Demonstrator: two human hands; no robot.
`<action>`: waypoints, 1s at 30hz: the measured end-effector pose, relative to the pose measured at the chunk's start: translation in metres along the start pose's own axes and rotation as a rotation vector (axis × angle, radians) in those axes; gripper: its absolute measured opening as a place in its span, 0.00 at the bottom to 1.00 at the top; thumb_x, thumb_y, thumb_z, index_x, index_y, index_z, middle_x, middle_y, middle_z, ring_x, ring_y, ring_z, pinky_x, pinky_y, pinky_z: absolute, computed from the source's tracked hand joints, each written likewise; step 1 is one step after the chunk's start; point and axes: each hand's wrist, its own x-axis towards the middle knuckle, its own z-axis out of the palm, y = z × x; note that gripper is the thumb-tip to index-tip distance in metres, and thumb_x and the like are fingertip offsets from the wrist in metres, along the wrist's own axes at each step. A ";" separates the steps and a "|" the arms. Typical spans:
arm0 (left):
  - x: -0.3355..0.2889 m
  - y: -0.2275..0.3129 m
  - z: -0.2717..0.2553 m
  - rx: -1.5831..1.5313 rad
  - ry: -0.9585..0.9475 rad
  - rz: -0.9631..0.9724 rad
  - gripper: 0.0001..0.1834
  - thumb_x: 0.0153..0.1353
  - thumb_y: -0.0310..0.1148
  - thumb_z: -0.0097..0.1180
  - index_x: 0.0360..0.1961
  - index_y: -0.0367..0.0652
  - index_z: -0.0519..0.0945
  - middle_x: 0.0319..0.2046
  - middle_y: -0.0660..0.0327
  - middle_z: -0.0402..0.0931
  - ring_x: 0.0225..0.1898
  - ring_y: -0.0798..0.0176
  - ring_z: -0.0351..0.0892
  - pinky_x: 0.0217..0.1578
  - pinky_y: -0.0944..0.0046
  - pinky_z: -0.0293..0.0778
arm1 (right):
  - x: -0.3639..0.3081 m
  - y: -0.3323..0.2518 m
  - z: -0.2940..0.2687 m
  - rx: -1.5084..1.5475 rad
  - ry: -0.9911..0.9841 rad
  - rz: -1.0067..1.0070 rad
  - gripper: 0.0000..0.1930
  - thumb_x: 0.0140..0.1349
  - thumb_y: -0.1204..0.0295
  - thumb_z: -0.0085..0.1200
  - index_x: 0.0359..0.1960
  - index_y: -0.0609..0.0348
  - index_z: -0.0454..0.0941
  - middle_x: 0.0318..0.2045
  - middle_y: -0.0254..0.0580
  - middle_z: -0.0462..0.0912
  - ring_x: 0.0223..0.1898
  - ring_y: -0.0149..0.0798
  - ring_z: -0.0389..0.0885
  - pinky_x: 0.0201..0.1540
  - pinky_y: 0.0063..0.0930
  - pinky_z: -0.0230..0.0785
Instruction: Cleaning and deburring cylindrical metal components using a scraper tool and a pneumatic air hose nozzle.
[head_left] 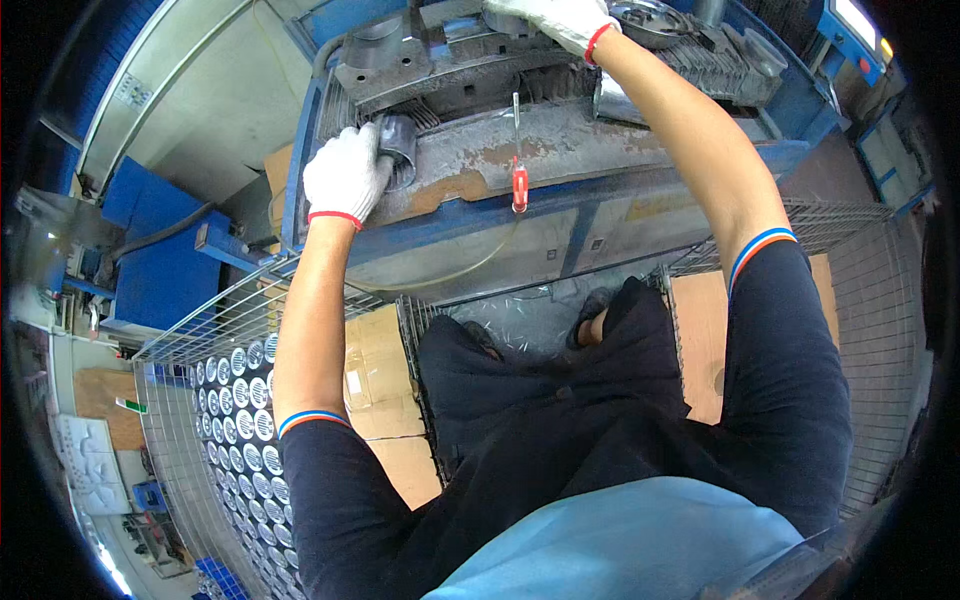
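Note:
My left hand (347, 178), in a white knit glove with a red cuff, is closed around the side of a short, shiny metal cylinder (400, 152) at the left front of the machine bed (470, 165). At the top edge of the view, my right hand (562, 20), gloved the same way, reaches over the machine's metal fixture (470, 78); its fingers are largely cut off there. Below my right forearm lies another shiny metal cylinder (618, 100). Between my arms a thin metal rod with a red handle (519, 188) hangs over the bed's front edge.
At left, a wire cage (175, 420) holds many metal cylinders (245, 455) in rows. Another wire cage (880, 300) with cardboard (700, 335) stands at right. A blue control box (855, 40) is at upper right. Metal scraps (530, 325) litter the floor by my feet.

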 end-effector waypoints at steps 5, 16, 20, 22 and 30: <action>0.002 -0.025 0.012 0.002 0.031 0.052 0.16 0.62 0.41 0.62 0.49 0.48 0.82 0.38 0.51 0.85 0.40 0.43 0.87 0.39 0.45 0.82 | 0.007 0.006 0.001 0.109 -0.081 -0.067 0.41 0.48 0.51 0.79 0.59 0.65 0.79 0.54 0.50 0.87 0.55 0.42 0.85 0.61 0.34 0.76; -0.055 -0.046 -0.008 -0.642 0.483 -0.131 0.28 0.60 0.21 0.55 0.63 0.47 0.83 0.45 0.51 0.87 0.42 0.54 0.89 0.48 0.60 0.82 | 0.011 0.015 -0.003 0.063 -0.086 -0.158 0.44 0.45 0.46 0.79 0.60 0.63 0.80 0.52 0.52 0.88 0.53 0.46 0.86 0.60 0.37 0.76; -0.043 -0.031 -0.033 -1.127 0.470 -0.320 0.29 0.62 0.16 0.49 0.65 0.33 0.79 0.54 0.48 0.86 0.50 0.60 0.86 0.55 0.62 0.79 | 0.018 0.024 0.000 0.069 -0.055 -0.176 0.45 0.44 0.44 0.79 0.60 0.63 0.80 0.52 0.54 0.88 0.54 0.49 0.86 0.61 0.37 0.76; -0.035 -0.028 -0.046 -1.111 0.481 -0.304 0.26 0.64 0.17 0.49 0.65 0.28 0.78 0.55 0.45 0.84 0.54 0.58 0.84 0.58 0.61 0.78 | 0.021 0.021 -0.004 -0.084 -0.134 -0.027 0.45 0.45 0.44 0.78 0.60 0.61 0.80 0.53 0.55 0.87 0.55 0.51 0.86 0.61 0.37 0.76; 0.021 -0.035 -0.042 -0.924 0.491 -0.250 0.21 0.69 0.29 0.59 0.62 0.36 0.82 0.56 0.49 0.86 0.59 0.58 0.84 0.64 0.60 0.74 | 0.005 0.001 -0.023 -0.563 -0.090 -0.028 0.55 0.45 0.35 0.72 0.68 0.65 0.72 0.63 0.62 0.80 0.64 0.60 0.79 0.68 0.45 0.71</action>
